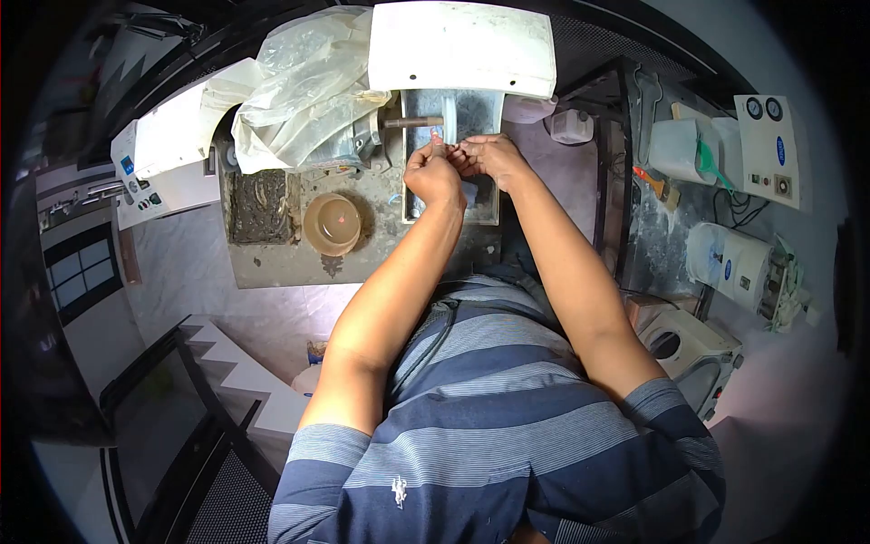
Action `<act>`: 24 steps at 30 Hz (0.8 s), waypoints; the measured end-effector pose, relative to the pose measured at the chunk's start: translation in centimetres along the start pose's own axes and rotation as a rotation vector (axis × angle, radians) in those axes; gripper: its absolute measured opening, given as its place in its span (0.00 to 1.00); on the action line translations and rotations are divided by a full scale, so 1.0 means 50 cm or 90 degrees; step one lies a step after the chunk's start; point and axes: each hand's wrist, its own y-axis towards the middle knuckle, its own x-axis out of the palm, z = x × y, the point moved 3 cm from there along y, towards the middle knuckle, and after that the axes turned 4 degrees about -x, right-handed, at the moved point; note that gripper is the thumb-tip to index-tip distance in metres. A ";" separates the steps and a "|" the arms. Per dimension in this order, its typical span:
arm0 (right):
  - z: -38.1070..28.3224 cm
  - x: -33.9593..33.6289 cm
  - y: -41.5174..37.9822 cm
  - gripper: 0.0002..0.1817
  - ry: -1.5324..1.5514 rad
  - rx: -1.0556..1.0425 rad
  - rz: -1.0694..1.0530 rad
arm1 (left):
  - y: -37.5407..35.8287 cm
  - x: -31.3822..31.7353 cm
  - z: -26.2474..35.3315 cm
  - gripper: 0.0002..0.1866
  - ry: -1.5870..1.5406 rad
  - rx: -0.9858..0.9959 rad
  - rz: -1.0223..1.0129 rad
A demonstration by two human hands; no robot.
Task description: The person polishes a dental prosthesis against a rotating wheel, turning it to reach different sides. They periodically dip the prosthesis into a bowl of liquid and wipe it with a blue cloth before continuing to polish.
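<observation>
Both hands meet over a shallow bin [497, 204], just below a pale wheel [450, 118] on a metal shaft [412, 121]. My left hand [435, 174] has its fingers pinched at the wheel's lower left, with a small pinkish thing at the fingertips that is too small to name. Close beside it on the right, my right hand [494, 157] has its fingers curled together near the wheel's lower edge. Whatever lies between its fingertips is hidden. A white hood [462, 45] stands above the wheel.
Left of the bin are a round bowl [332, 225] of cloudy liquid, a tray of dark grey paste [263, 207] and a clear plastic sheet [304, 82] over a machine. On the right are a brush [669, 192], a plastic tub [675, 150] and a gauge panel [768, 150].
</observation>
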 end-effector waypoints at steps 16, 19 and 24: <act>0.003 0.023 -0.013 0.13 -0.005 -0.012 0.017 | 0.043 -0.026 0.009 0.04 0.008 -0.051 -0.054; -0.002 0.022 -0.018 0.17 0.002 -0.011 0.060 | 0.046 -0.022 0.004 0.04 0.026 -0.065 -0.057; 0.021 0.010 0.009 0.16 -0.008 -0.005 0.046 | 0.052 -0.027 0.006 0.05 0.032 -0.077 -0.046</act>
